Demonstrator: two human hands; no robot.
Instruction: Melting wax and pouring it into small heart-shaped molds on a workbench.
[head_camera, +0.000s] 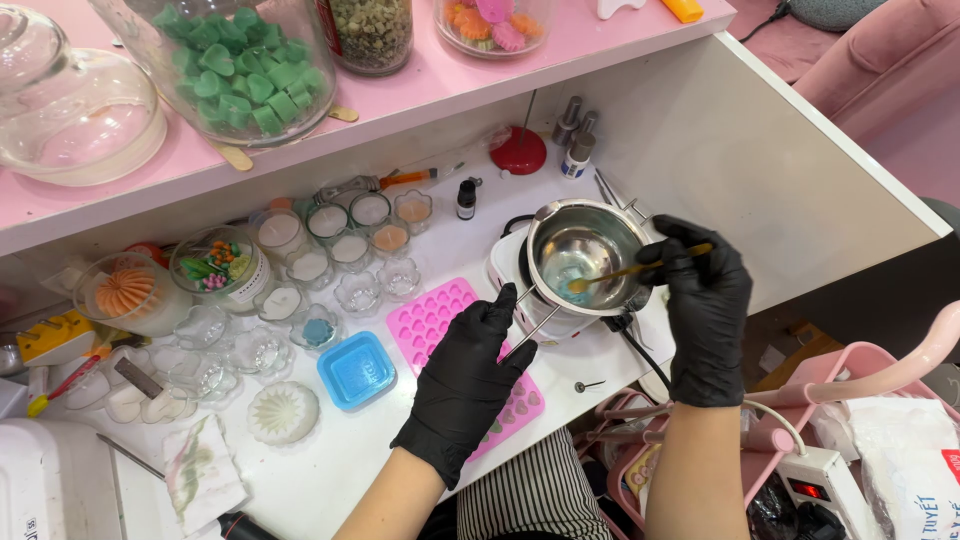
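Note:
A shiny steel melting pot (585, 255) sits on a small white hot plate (515, 290), with a little bluish liquid at its bottom. My right hand (702, 300), in a black glove, pinches a thin wooden stick (640, 268) whose tip reaches into the liquid. My left hand (468, 375), also black-gloved, grips the pot's wire handle (530, 322). A pink silicone heart mould (440, 320) lies under the left hand, partly hidden by it.
Several small glass candle cups (330, 250) and a blue square mould (356, 370) stand left of the pot. A white flower-shaped candle (284, 412) lies nearer the front. Jars line the pink shelf (440, 75) above. A pink cart (860, 400) and power strip (825, 480) sit at right.

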